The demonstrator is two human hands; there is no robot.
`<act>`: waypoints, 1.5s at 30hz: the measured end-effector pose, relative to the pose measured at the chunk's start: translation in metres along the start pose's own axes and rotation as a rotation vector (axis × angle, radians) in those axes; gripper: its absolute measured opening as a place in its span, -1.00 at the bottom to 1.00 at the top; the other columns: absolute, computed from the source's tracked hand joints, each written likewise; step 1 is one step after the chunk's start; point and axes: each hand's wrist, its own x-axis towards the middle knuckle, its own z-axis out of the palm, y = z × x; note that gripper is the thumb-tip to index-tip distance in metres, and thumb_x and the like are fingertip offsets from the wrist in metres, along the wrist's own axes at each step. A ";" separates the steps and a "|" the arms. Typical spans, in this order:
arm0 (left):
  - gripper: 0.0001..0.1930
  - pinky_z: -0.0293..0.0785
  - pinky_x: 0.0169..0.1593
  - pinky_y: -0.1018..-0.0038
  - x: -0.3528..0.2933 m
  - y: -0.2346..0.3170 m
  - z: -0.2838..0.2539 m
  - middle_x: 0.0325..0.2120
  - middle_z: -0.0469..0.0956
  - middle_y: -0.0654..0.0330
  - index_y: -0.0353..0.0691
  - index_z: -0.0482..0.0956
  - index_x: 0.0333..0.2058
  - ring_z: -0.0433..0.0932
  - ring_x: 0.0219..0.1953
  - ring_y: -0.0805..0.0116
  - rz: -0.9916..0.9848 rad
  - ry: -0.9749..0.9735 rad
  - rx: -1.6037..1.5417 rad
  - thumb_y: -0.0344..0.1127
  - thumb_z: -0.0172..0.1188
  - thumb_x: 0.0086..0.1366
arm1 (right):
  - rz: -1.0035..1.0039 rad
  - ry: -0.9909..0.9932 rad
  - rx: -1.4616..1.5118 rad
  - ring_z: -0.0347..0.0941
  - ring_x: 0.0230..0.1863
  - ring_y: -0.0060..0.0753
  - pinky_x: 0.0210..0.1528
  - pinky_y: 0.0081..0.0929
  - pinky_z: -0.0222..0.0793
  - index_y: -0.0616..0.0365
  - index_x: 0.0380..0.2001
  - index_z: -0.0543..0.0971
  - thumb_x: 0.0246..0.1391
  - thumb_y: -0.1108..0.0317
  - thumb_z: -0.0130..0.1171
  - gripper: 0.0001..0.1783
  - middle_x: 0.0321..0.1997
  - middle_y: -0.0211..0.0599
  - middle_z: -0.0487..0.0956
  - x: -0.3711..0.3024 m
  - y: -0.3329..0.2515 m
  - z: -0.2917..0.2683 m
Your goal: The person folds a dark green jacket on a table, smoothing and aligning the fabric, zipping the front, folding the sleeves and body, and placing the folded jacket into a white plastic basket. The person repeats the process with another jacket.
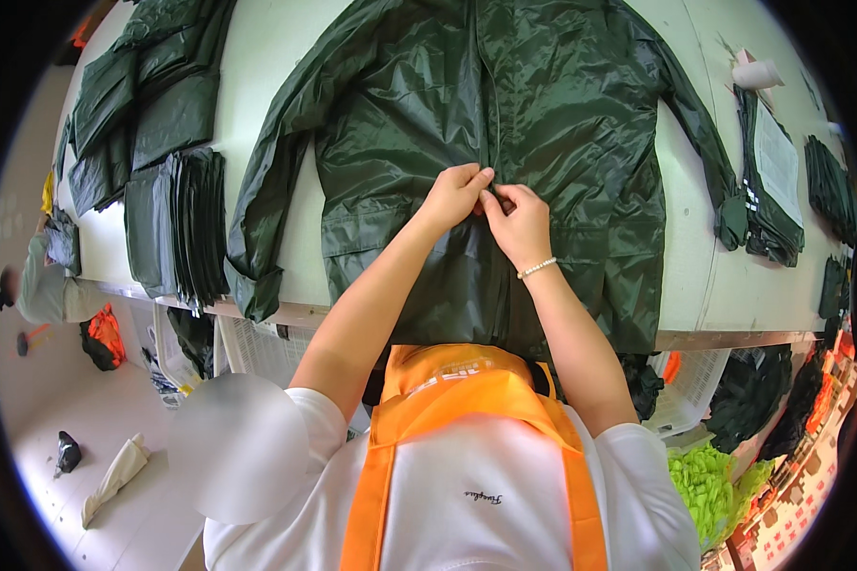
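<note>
A shiny dark green rain jacket (571, 105) lies spread out front up on the table, its sleeves out to both sides. At the middle of its front, on the closure line, my left hand (455, 198) pinches the fabric between thumb and fingers. Right beside it, my right hand (521, 226) is closed on the same front edge, with a beaded bracelet at the wrist. The fingertips of both hands nearly touch. Whatever small part of the closure is between them stays hidden.
Stacked folded dark green garments (176, 224) stand on the table (300, 228) at left, with a looser pile (148, 95) behind. More folded pieces (767, 181) and a white roll (757, 74) lie at right. White baskets (267, 344) sit under the front edge. Another person (52, 285) is at far left.
</note>
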 end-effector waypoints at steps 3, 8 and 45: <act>-0.72 0.36 -0.48 0.59 -0.006 -0.003 -0.002 -0.63 0.40 0.30 -0.20 0.36 -0.44 0.37 -0.60 0.55 -0.060 0.001 -0.358 -0.15 -0.04 0.39 | -0.027 -0.066 -0.079 0.48 -0.43 -0.06 -0.36 -0.30 0.39 0.29 -0.49 0.57 -0.07 0.36 0.22 -0.82 -0.48 -0.11 0.54 0.005 -0.006 -0.002; -0.73 0.45 -0.35 0.52 -0.024 -0.012 0.008 -0.50 0.54 0.13 -0.32 0.37 -0.26 0.54 -0.50 0.38 0.079 0.142 -0.196 -0.18 -0.01 0.36 | -0.178 -0.115 -0.336 0.47 -0.28 0.04 -0.21 -0.16 0.39 0.25 -0.45 0.55 -0.01 0.33 0.11 -0.82 -0.37 -0.04 0.55 0.013 0.030 0.016; -0.72 0.52 -0.12 0.34 -0.241 -0.091 0.120 -0.28 0.50 -0.04 -0.55 0.45 -0.24 0.54 -0.25 0.22 -0.435 0.400 -1.031 -0.35 0.16 0.26 | -0.219 -0.444 0.145 0.45 -0.32 -0.09 -0.28 -0.36 0.40 0.26 -0.33 0.58 -0.06 0.52 0.15 -0.84 -0.37 -0.16 0.51 -0.202 0.043 -0.053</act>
